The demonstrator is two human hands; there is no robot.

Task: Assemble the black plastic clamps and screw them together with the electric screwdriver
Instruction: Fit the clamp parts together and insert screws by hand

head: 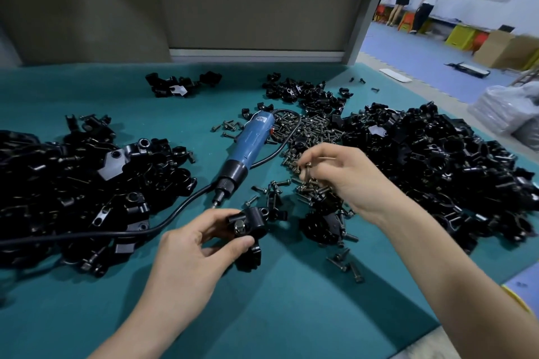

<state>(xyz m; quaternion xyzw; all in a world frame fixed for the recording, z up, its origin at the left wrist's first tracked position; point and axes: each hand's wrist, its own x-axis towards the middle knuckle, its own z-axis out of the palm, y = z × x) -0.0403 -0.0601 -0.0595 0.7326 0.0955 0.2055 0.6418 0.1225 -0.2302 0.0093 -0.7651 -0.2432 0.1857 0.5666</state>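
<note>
Progress early: left hand (201, 245) grips black plastic clamp (250, 224), right hand (344, 175) pinches small dark screw (308, 167); blue electric screwdriver (248, 151) lies unused, heap of black parts (437, 160) looks undone.

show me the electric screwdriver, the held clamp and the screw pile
electric screwdriver (252, 143): head view, blue body
held clamp (253, 219): head view, black front face
screw pile (315, 129): head view, middle of heap

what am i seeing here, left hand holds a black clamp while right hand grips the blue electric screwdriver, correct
Not quite. In the head view the right hand pinches a screw over the screw pile; the blue electric screwdriver lies untouched on the teal mat. The left hand does hold the black clamp.
</note>
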